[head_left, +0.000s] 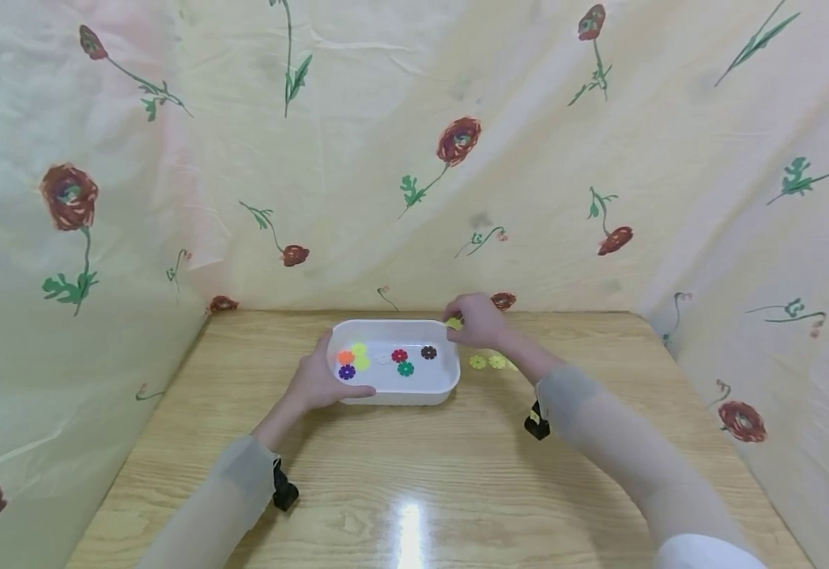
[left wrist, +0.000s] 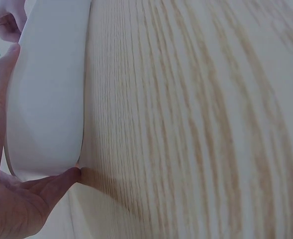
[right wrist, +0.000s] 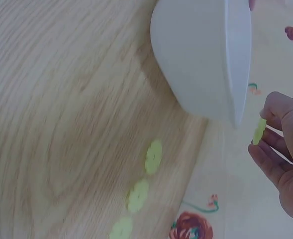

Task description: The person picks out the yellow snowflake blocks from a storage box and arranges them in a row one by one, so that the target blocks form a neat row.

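Observation:
A white plastic basin (head_left: 400, 398) stands on the table. My left hand (head_left: 314, 379) grips its left end, thumb along the front rim and fingers at the side wall. In the left wrist view, those fingers (left wrist: 61, 184) touch the basin's end near the tabletop. Over the basin's right rim, my right hand (head_left: 481, 322) pinches a yellow flower-shaped disc (right wrist: 259, 131) between thumb and fingers. Inside the basin lie several flower discs, among them orange, purple (head_left: 346, 371), red (head_left: 400, 356), green (head_left: 405, 369) and dark brown (head_left: 428, 352) ones.
To the right of the basin, yellow flower discs (right wrist: 153, 157) lie in a row on the wooden table (head_left: 386, 450), partly under the right forearm. Behind the table hangs a flowered cloth (head_left: 357, 158), also at both sides. Each wrist bears a small black device (head_left: 284, 491).

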Motion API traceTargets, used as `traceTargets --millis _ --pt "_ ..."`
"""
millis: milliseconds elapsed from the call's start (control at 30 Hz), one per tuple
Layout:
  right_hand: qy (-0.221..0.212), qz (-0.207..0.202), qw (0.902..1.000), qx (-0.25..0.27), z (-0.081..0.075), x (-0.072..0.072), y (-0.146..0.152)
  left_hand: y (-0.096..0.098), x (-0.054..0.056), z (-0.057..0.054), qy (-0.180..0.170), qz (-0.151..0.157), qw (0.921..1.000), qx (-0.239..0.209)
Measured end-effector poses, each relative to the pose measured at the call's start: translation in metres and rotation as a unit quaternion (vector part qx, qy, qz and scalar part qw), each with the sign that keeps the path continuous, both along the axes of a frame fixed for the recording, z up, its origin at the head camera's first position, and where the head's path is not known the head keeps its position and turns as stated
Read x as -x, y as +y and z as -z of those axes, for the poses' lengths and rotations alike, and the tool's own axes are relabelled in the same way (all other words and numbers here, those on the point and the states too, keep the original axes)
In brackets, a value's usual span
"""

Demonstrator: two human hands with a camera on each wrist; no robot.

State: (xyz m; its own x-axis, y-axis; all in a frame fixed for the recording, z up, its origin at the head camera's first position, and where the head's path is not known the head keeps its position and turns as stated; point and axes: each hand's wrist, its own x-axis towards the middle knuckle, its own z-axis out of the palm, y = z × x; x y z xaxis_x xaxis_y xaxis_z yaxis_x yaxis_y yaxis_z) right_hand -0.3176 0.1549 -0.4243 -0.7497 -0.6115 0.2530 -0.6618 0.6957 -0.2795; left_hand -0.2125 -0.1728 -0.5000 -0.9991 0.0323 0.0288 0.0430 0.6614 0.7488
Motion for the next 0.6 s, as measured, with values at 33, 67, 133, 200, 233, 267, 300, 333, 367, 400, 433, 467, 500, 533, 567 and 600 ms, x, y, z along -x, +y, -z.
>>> traceTargets --millis 33,67,133,200,233,267,300,333,367,400,433,467,500,533,567,600 --pt "0.003 0.002 1.0 0.001 0.0 0.001 0.003 0.0 0.0 0.0 0.0 0.0 1.0 -0.001" --pt "0.004 0.005 1.0 0.002 0.0 0.001 0.007 0.0 0.0 0.0 0.0 0.0 1.0 -0.002" --pt "0.002 0.012 0.9999 0.007 0.001 0.003 0.014 0.0 -0.001 0.0 0.0 -0.001 1.0 -0.002" --pt "0.001 0.018 0.9998 0.011 0.002 0.005 0.021 0.0 -0.001 0.0 -0.001 -0.001 1.0 -0.003" --pt "0.002 0.02 0.9997 0.012 0.002 0.007 0.024 0.0 0.0 0.0 -0.001 -0.001 1.0 -0.003" --pt "0.001 0.022 0.9997 0.012 0.003 0.007 0.027 -0.001 0.0 0.0 -0.001 0.0 1.0 -0.003" --pt "0.004 0.024 0.9996 0.011 0.003 0.009 0.03 -0.001 0.0 0.0 0.0 0.0 1.0 -0.002" --pt "0.004 0.025 0.9996 0.011 0.004 0.009 0.033 -0.001 0.0 0.001 -0.001 0.0 1.0 -0.003" --pt "0.004 0.026 0.9996 0.012 0.004 0.009 0.035 0.0 0.0 0.001 -0.002 0.0 1.0 -0.005" --pt "0.005 0.027 0.9995 0.013 0.004 0.01 0.038 0.0 0.0 0.001 -0.003 -0.001 1.0 -0.004" --pt "0.004 0.028 0.9995 0.015 0.004 0.01 0.041 0.0 0.0 0.001 -0.003 -0.002 1.0 -0.004" --pt "0.001 0.029 0.9994 0.017 0.003 0.01 0.044 0.0 0.0 0.001 -0.004 -0.002 1.0 -0.004" --pt "-0.001 0.031 0.9994 0.018 0.003 0.01 0.047 0.0 0.001 0.002 -0.005 -0.003 1.0 -0.004" --pt "-0.005 0.033 0.9993 0.02 0.003 0.01 0.05 0.0 0.001 0.001 -0.007 -0.004 1.0 -0.003" --pt "-0.007 0.034 0.9992 0.022 0.003 0.011 0.052 0.0 0.001 0.001 -0.008 -0.005 1.0 -0.002" --pt "-0.006 0.037 0.9991 0.022 0.004 0.01 0.055 0.0 0.0 0.001 -0.009 -0.005 0.9999 -0.001"
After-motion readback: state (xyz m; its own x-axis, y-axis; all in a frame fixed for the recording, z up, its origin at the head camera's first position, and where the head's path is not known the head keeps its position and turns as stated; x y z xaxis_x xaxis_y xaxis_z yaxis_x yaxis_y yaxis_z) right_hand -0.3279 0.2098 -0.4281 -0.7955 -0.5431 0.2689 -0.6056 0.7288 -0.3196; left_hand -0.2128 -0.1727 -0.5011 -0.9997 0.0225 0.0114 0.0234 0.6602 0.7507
